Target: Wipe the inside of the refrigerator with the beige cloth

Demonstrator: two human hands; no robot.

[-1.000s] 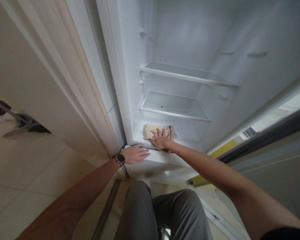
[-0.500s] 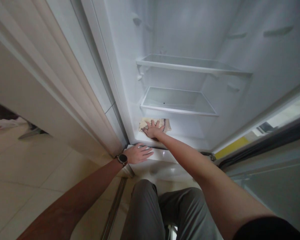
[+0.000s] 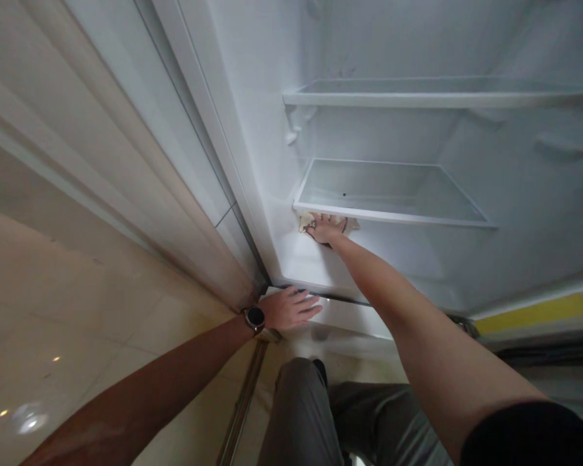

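Observation:
Inside the white fridge compartment, my right hand (image 3: 326, 229) lies with its fingers spread on a beige patterned cloth (image 3: 353, 224). It presses the cloth against the compartment's bottom (image 3: 296, 257), just below the front edge of the lower glass shelf (image 3: 393, 191). Part of the cloth is hidden under the palm. My left hand (image 3: 291, 308), with a dark round watch (image 3: 255, 318) on the wrist, rests open on the white front ledge (image 3: 342, 315) below the compartment. Its fingers stretch to the right and hold nothing.
A second glass shelf (image 3: 418, 99) spans the compartment higher up. To the left stands a pale panel (image 3: 126, 155) beside the fridge's side wall. A metal floor track (image 3: 243, 404) runs by my knees. Something yellow (image 3: 534, 313) shows at the right.
My right hand has slid the cloth deeper into the compartment, toward the lower shelf. My left hand stays on the ledge. The view has shifted closer and to the left.

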